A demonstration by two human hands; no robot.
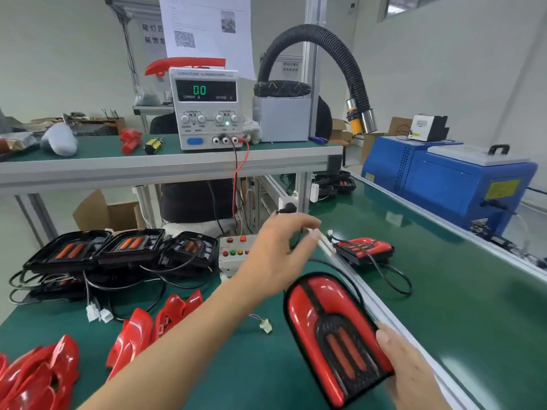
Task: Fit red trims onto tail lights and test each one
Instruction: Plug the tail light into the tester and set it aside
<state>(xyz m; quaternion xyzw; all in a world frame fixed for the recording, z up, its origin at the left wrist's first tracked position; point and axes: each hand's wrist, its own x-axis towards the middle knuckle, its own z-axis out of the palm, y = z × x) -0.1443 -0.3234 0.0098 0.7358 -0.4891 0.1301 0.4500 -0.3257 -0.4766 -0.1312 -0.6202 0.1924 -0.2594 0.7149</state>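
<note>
Nearest to the camera, the right hand (411,368) grips the near right edge of a tail light with red trim fitted (334,335), thumb on top, holding it tilted above the green bench mat (225,365). Left of this tail light, the left hand (278,255) reaches forward with the fingers spread wide and slightly curled; it holds nothing, and its fingertips are close to a white connector (314,232) at the aluminium rail (349,276). I cannot tell if they touch it.

Beyond the tail light, across the rail, a second trimmed tail light (365,250) lies on the conveyor belt (473,291) with its black cable looped beside it. Behind the left hand stands a small button box (233,253). Left of the box, bare black tail lights (118,250) are stacked with their cables. Loose red trims (142,335) lie on the mat left of the held tail light, in two groups. A small loose plug (266,325) lies between them and the held light.

On the shelf above the box, a power supply (207,108) displays green "00".
</note>
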